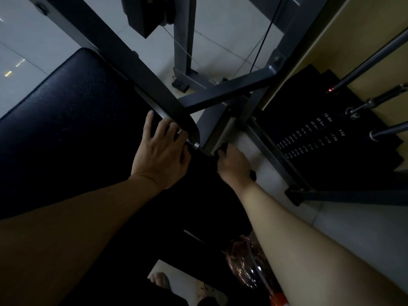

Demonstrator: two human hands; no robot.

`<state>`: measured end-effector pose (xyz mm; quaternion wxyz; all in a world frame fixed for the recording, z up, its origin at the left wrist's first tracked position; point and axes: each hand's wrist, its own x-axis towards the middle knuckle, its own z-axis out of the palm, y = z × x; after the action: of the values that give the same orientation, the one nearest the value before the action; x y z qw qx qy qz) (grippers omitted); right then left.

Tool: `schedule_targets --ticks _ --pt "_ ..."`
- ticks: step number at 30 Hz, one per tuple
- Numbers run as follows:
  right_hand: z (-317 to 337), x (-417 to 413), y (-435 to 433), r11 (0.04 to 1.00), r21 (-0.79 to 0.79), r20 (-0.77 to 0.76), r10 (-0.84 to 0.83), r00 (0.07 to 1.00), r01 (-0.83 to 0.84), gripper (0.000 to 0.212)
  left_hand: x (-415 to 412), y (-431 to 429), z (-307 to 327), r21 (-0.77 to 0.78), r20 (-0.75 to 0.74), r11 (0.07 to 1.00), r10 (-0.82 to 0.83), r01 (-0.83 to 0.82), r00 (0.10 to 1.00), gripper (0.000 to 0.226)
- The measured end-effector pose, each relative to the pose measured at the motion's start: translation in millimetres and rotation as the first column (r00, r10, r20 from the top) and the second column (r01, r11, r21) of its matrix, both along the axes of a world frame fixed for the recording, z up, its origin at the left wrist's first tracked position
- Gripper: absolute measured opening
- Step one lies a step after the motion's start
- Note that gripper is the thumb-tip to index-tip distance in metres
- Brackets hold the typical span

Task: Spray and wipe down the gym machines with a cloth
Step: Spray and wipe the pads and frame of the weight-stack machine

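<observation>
The floor (220, 47) is laid with large, pale grey-white tiles, glossy, with thin dark grout lines running diagonally across the view. At the far left, small bright streaks of light (8, 72) are reflected in the shiny surface. Brownish smudges (176, 83) mark the tiles near the middle of the view, and a small patch of floor at the bottom edge shows dark spots (205, 288). On the right, more of the same pale tiling (353, 228) runs up to a plain tan-yellow wall (353, 40) that rises at the upper right. The room is dim overall, with deep shadow across the lower half.
</observation>
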<state>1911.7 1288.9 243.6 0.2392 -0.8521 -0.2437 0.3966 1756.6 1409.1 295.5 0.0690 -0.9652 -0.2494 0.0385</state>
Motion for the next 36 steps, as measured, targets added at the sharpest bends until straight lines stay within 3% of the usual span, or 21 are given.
schedule_targets --ticks 2,6,9,11,13,14,15,16,17,18,19,20,22,25,28,31,34,36 --pt "10 -7 0 0.995 0.096 0.001 0.004 1.0 -0.004 0.027 0 -1 0 0.006 0.006 1.0 -0.003 0.003 1.0 0.044" --pt "51 -20 -6 0.969 0.245 -0.137 0.021 0.99 0.013 0.03 2 0 3 0.025 -0.039 1.0 0.005 -0.004 0.999 0.05" --pt "97 -20 -16 0.935 0.292 -0.296 -0.11 0.949 0.2 0.019 -5 -1 8 -0.013 -0.114 1.0 0.011 -0.013 0.993 0.055" --pt "124 -10 -30 0.897 0.27 -0.414 -0.219 0.884 0.349 0.017 -6 -5 17 -0.112 0.002 0.993 0.05 -0.049 0.999 0.053" --pt "151 -5 -43 0.867 0.261 -0.507 -0.252 0.825 0.425 0.024 -4 -22 38 -0.366 0.214 0.922 0.213 -0.124 0.953 0.043" --pt "164 -7 -48 0.862 0.262 -0.531 -0.247 0.811 0.434 0.025 -2 -35 52 -0.559 0.248 0.812 0.358 -0.169 0.9 0.037" --pt "181 -13 -52 0.867 0.267 -0.54 -0.228 0.81 0.422 0.025 -2 -48 77 -0.78 0.19 0.592 0.534 -0.204 0.824 0.036" --pt "189 -18 -54 0.873 0.274 -0.556 -0.199 0.807 0.404 0.025 2 -63 92 -0.954 0.031 0.241 0.67 -0.178 0.742 0.04" --pt "200 -26 -57 0.885 0.27 -0.575 -0.167 0.801 0.379 0.025 2 -75 109 -0.987 -0.162 -0.128 0.713 -0.1 0.682 0.049" --pt "210 -35 -60 0.902 0.266 -0.603 -0.12 0.789 0.34 0.026 0 -84 123 -0.923 -0.299 -0.383 0.684 -0.02 0.665 0.057" --pt "223 -44 -63 0.928 0.255 -0.614 -0.06 0.787 0.27 0.027 -5 -90 132 -0.841 -0.379 -0.54 0.64 0.04 0.668 0.061" --pt "233 -52 -67 0.951 0.248 -0.595 0.001 0.804 0.182 0.028 -11 -96 141 -0.78 -0.42 -0.621 0.609 0.075 0.672 0.059" --pt "241 -59 -74 0.97 0.242 -0.512 0.107 0.852 0.023 0.025 -18 -101 148 -0.762 -0.459 -0.642 0.623 0.08 0.634 0.048" --pt "241 -57 -108 0.972 0.233 -0.26 0.059 0.964 0.003 0.011 -31 -113 151 -0.865 -0.437 -0.502 0.737 -0.014 0.516 0.024" --pt "219 -56 -157 0.986 -0.107 0.082 0.138 0.987 -0.129 0.02 -47 -121 146 -0.935 -0.342 -0.342 0.786 -0.099 0.515 0.013" --pt "192 -74 -192 0.783 -0.527 0.074 0.428 0.9 -0.329 0.066 -65 -130 133 -0.949 -0.309 -0.203 0.742 -0.24 0.595 0.015" --pt "175 -96 -208 0.537 -0.718 0.014 0.647 0.762 -0.443 0.098 -75 -141 121 -0.941 -0.3 -0.102 0.693 -0.323 0.655 0.022" --pt "162 -106 -216 0.476 -0.785 0.064 0.697 0.714 -0.395 0.098 -82 -152 114 -0.938 -0.292 -0.066 0.678 -0.34 0.674 0.021"
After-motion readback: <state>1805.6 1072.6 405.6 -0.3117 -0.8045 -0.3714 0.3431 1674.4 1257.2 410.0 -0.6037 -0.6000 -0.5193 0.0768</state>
